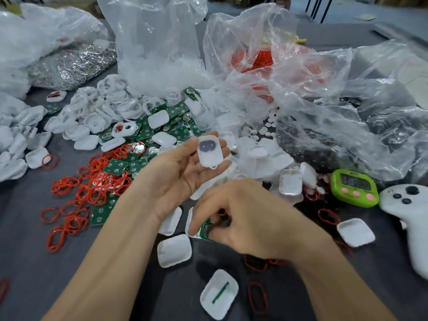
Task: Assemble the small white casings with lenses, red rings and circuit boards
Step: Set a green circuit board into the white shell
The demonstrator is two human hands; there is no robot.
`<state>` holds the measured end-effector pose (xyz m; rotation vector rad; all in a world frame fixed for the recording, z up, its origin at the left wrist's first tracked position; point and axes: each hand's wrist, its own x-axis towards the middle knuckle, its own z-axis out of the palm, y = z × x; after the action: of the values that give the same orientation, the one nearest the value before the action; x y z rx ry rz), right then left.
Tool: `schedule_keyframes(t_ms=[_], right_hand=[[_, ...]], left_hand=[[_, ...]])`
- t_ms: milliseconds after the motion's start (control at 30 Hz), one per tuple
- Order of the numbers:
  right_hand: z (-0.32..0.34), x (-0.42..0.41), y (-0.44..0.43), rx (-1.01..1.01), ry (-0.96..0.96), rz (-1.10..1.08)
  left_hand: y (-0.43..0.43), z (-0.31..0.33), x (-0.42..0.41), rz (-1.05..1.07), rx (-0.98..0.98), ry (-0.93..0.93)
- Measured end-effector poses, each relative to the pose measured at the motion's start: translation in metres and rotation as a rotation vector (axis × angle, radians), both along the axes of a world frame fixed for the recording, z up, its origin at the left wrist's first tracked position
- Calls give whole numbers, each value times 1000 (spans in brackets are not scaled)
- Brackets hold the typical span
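Left hand (pixel 185 167) palm up above the worktop (pixel 27 228), fingers near straight, carrying one white casing (pixel 209 152) across the fingertips, thumb alongside its left edge. Dark rounded patch shows in the upper half of that casing

Right hand (pixel 245 216) lower and nearer the camera, motion-blurred. Fingers curled in, pinching a green circuit board (pixel 203 230) at the hand's lower left. Can't tell if anything else is in that grip

Loose stock on the worktop:
- red rings (pixel 92 184) scattered left of the left wrist, overlapping the near edge of the board pile (pixel 166 126)
- heap of white frames (pixel 104 105) behind the boards
- small white discs (pixel 262 129) spilled at the foot of the clear bags
- empty casing half (pixel 174 250) just below the right hand; another, the strip casing (pixel 218 294), at bottom centre with a thin green strip lying in it; a third, the right casing half (pixel 355 231), right of the right hand

Back row: red-ring bag (pixel 261 59) centre right, silver-parts bag (pixel 74 63) far left. Green timer (pixel 354 187) and white controller (pixel 410 212) just beside each other at the right edge
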<state>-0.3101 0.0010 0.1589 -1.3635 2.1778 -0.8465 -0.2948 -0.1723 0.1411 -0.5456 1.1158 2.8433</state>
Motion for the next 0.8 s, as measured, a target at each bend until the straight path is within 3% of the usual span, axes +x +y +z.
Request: schedule_keyframes(t_ms=[167,267,433,567,800], right_hand=[[-10,4,-7,111,113,-16],[-6,-4,-1,5,43,-200],[4,-33,20,-489,-530,-677],[4,-43,29,-525,-709,-743],[3,-43,26,-525,-605,-755]], left_hand=[[1,0,2,-12,2,4],[1,-1,1,-15,-11,-1],[3,-2,1,-53,-28,-2],[8,-3,1,-95,-32,-1],[10,-7,0,-115,-61,2]])
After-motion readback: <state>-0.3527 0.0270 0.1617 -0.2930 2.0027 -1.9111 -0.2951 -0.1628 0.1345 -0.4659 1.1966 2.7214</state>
